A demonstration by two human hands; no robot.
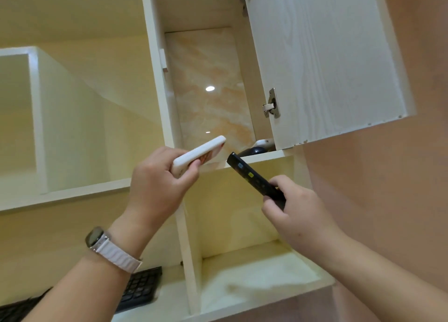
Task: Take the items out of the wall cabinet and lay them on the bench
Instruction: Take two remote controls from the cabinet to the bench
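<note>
My left hand (158, 183) grips a flat white slab-like item (201, 152) with red-orange marks on its underside, held tilted just below the open wall cabinet (211, 91). A black remote control (252, 177) with small coloured buttons is clasped at its lower end by my right hand (294, 209), its tip pointing up at the cabinet floor's edge. Inside the cabinet, at the right rear corner, a dark rounded object (254, 150) and a white object (263, 143) lie partly hidden behind the shelf edge.
The cabinet door (322, 60) stands swung open to the right, with hinges on its inner face. Open shelf bays lie below and to the left. A black keyboard (138, 290) rests on the lower left shelf. A peach wall fills the right side.
</note>
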